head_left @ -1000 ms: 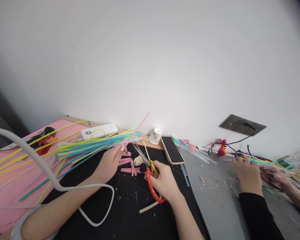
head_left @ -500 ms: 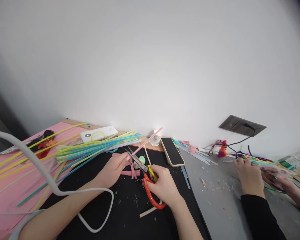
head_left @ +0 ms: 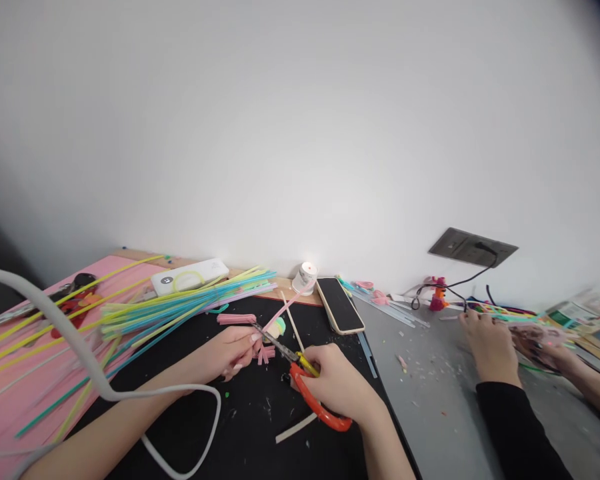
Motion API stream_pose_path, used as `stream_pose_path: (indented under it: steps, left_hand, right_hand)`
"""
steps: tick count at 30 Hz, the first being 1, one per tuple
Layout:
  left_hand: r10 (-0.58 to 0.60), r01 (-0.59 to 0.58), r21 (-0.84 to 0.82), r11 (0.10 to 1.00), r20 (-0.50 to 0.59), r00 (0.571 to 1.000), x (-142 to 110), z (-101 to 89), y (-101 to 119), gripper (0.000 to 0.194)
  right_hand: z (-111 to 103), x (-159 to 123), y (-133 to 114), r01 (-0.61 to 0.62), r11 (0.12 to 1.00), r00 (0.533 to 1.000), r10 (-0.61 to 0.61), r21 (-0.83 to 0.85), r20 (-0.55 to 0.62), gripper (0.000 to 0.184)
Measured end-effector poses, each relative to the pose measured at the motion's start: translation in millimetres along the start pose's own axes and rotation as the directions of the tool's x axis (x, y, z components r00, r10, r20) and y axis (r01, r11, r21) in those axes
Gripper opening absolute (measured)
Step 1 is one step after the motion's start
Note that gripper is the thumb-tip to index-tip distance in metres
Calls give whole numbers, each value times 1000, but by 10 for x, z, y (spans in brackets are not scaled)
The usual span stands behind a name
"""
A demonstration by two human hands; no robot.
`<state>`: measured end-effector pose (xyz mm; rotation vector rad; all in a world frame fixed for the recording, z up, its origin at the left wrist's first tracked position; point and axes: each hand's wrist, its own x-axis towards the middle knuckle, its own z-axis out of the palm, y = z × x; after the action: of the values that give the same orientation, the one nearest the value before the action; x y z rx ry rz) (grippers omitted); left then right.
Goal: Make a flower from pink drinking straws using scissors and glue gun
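My left hand is closed in a pinch on a thin pink pipe cleaner, whose free end points up and to the right. Wrapped round the handles of a pair of scissors with red and yellow grips is my right hand. The scissor blades reach to the pink strip right beside my left fingertips and look nearly closed. Short pink pieces lie in a bundle behind my left hand, with more under the blades. A rounded pale green and yellow piece sits just behind the blades, partly hidden.
Long coloured strips lie at left beside a white device. A paper cup and a phone stand near the wall. A white cable loops across my left forearm. At right, another person's hands handle strips.
The scissors have closed further on the pink pipe cleaner, which now leans lower to the right. My right hand has shifted slightly right and down. The whole view has turned a little.
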<state>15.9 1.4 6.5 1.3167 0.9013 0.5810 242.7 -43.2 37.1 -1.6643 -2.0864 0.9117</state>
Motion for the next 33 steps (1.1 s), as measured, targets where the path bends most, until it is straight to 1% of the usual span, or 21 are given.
stream_pose_path:
  steps: [2, 4, 7, 8, 9, 11, 14, 15, 16, 17, 18, 19, 20, 22, 23, 25, 28, 30, 31, 32, 33]
  left_hand:
    - [-24, 25, -45, 999, 28, 999, -30, 37, 30, 37]
    - [-53, 56, -86, 995, 38, 998, -52, 72, 47, 37]
    - [-74, 78, -102, 992, 42, 996, -62, 113, 37, 35]
    - [-78, 82, -98, 992, 40, 996, -61, 123, 26, 35]
    - [-85, 88, -93, 992, 42, 996, -58, 129, 12, 34]
    - [-103, 107, -83, 991, 54, 993, -51, 135, -15, 34]
    - [-134, 140, -78, 987, 80, 988, -42, 129, -33, 34]
    - [-142, 149, -79, 986, 84, 986, -42, 126, -31, 34]
    - [-152, 159, -81, 984, 87, 985, -43, 122, -25, 34]
    - [-161, 169, -81, 982, 90, 983, -47, 120, -16, 34]
    - [-170, 178, -81, 981, 93, 981, -53, 118, -5, 34]
    - [-179, 187, -80, 979, 94, 979, -60, 117, 6, 34]
    - [-187, 195, -79, 978, 92, 978, -69, 116, 17, 35]
    - [-200, 207, -79, 975, 91, 976, -89, 115, 36, 36]
    - [-196, 204, -81, 976, 94, 976, -98, 113, 42, 36]
    - [-169, 180, -88, 980, 115, 979, -117, 104, 49, 34]
    - [-147, 162, -92, 982, 147, 978, -135, 79, 41, 30]
    - [-146, 156, -65, 986, 144, 979, -135, 54, 23, 29]
    - [-132, 138, -35, 990, 139, 981, -130, 39, 11, 29]
    - [-109, 110, 2, 994, 134, 985, -123, 23, 0, 30]
    - [-71, 64, 56, 996, 121, 990, -114, 5, -9, 33]
  right_hand:
    - [5, -78, -9, -43, 999, 999, 42, -13, -11, 35]
    - [21, -161, 2, -73, 997, 996, 71, -34, -55, 35]
    - [-26, -288, 68, -76, 996, 987, 70, -40, -148, 20]
    - [-88, -328, 102, -78, 996, 983, 70, -39, -171, 21]
    - [-184, -366, 144, -79, 996, 980, 71, -38, -187, 28]
    - [-484, -435, 264, -81, 996, 966, 69, -38, -250, 30]
    - [-1125, -522, 600, -81, 995, 929, 58, -49, -365, 27]
    - [-1342, -545, 761, -86, 995, 907, 56, -54, -416, 19]
    - [-1537, -565, 942, -83, 994, 879, 40, -69, -475, 30]
    - [-1698, -581, 1133, -40, 989, 790, -55, -141, -610, 40]
    - [-1819, -593, 1323, -22, 976, 677, -144, -215, -722, 42]
    - [-1897, -602, 1499, -29, 962, 587, -204, -272, -783, 40]
    - [-1936, -607, 1651, -28, 948, 581, -242, -316, -777, 37]
    - [-1937, -614, 1861, -29, 936, 588, -268, -351, -763, 30]
    - [-1921, -616, 1919, -30, 936, 608, -261, -351, -750, 27]
    - [-1905, -624, 1958, -47, 939, 622, -241, -342, -745, 24]
    - [-1973, -644, 1862, -60, 935, 592, -248, -349, -767, 25]
    - [-2003, -657, 1668, -43, 936, 570, -265, -350, -778, 27]
    - [-1966, -659, 1519, -35, 941, 575, -257, -337, -777, 28]
    - [-1872, -655, 1336, -44, 947, 575, -236, -318, -783, 31]
    - [-1711, -645, 1124, -66, 955, 601, -193, -288, -776, 34]
